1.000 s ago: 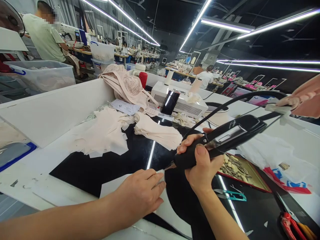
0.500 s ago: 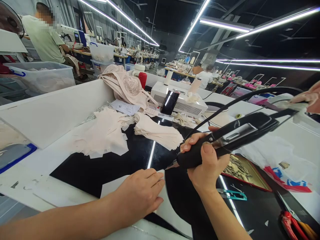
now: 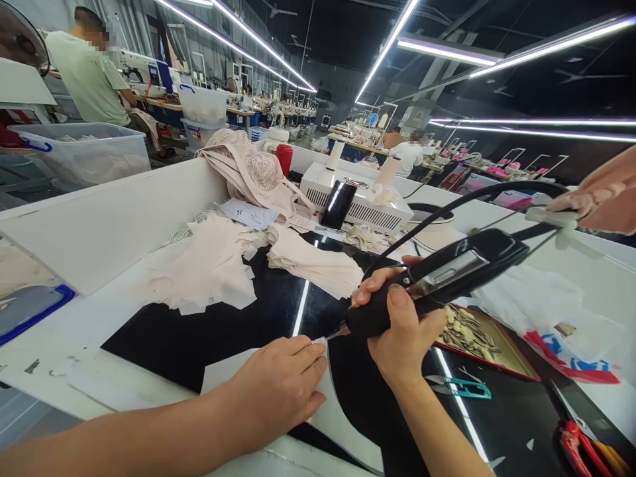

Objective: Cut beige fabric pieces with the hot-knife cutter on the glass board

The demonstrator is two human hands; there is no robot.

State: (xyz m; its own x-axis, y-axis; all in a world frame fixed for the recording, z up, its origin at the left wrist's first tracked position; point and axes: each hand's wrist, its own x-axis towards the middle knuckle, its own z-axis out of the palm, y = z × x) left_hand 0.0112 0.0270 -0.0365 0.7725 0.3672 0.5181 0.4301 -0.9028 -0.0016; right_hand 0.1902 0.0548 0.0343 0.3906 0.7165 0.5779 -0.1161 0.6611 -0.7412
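My left hand (image 3: 285, 381) lies palm down on a white sheet (image 3: 342, 424) on the black board (image 3: 163, 341), its fingers together and flat. In my right hand (image 3: 402, 318) is a thick black handheld tool (image 3: 447, 275) with a metal plate and a cable. The tool's thin tip points down-left, close to my left fingertips at the sheet's upper edge. Beyond my hands lie a stack of pale pink fabric pieces (image 3: 315, 262) and a loose pile of pale pieces (image 3: 203, 265).
A person's hand (image 3: 601, 192) is at the cable, upper right. Right side: a tray of seeds (image 3: 507, 341), teal snips (image 3: 464, 387), red-handled scissors (image 3: 579, 440). Behind are a phone (image 3: 338, 204), a white box (image 3: 318, 185) and lace garments (image 3: 248, 169).
My right hand and the black tool have moved slightly left and down, bringing the tip nearer my left fingertips. The other hand at the cable has shifted left. My left hand stays nearly in place.
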